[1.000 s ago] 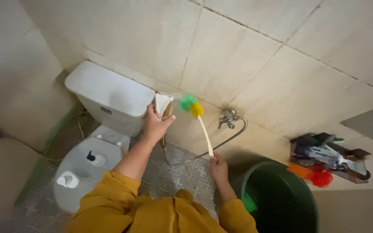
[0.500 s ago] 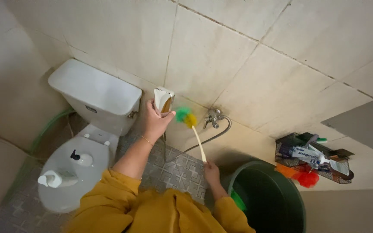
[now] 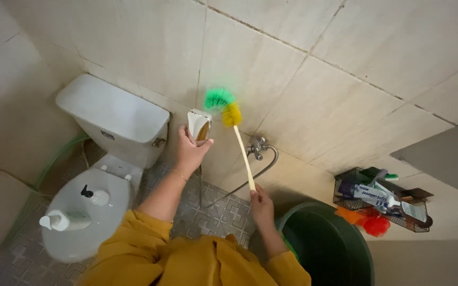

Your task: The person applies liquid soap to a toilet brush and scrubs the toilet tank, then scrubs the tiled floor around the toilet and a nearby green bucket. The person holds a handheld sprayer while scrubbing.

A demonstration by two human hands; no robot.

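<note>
My left hand [image 3: 190, 152] grips a small white carton [image 3: 199, 125] and holds it up close to the beige tiled wall [image 3: 314, 74]. My right hand [image 3: 261, 203] clasps the lower end of a brush with a pale yellow handle [image 3: 243, 157]. Its green and yellow bristle head [image 3: 222, 105] is raised against the wall, just right of the carton. Both arms wear mustard yellow sleeves [image 3: 133, 249].
A white toilet [image 3: 88, 212] with its tank [image 3: 109, 116] stands at the left; two pump bottles [image 3: 64, 220] lie on its closed lid. A wall tap with a hose [image 3: 258, 147] is behind the brush. A dark green bucket [image 3: 327, 246] sits lower right, beside a wire basket of toiletries [image 3: 382, 204].
The brush head has swung up and right, from just below the carton to beside it. The view has shifted down and left, showing more of the toilet.
</note>
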